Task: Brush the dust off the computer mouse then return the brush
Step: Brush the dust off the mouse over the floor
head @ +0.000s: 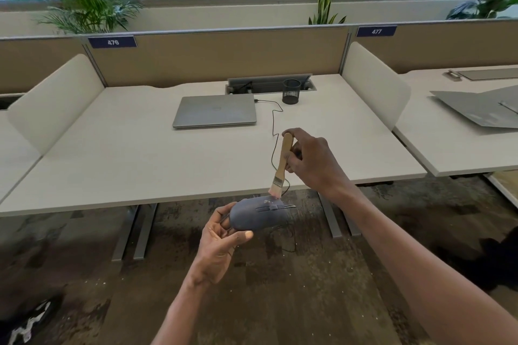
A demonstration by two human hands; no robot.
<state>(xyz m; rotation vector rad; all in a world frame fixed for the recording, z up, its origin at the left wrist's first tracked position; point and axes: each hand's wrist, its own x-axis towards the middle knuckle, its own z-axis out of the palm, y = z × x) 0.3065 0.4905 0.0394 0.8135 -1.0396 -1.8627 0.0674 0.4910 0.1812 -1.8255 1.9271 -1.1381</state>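
My left hand point(221, 235) grips a dark grey wired computer mouse point(259, 214) by its rear end, held in the air just in front of the desk's front edge. Pale dust specks show on the mouse's top near the buttons. My right hand point(311, 159) holds a small paintbrush point(281, 165) with a wooden handle and a metal ferrule, bristles pointing down. The bristle tips touch the top front of the mouse. The mouse's thin black cable point(273, 126) runs up over the desk toward the laptop.
A shut grey laptop point(215, 110) lies on the white desk point(126, 154), with a black mesh pen cup point(291, 91) beside an open cable tray point(269, 82) at the back. White side dividers flank the desk. Dark carpet lies below; a neighbouring desk on the right holds a grey folder point(482, 109).
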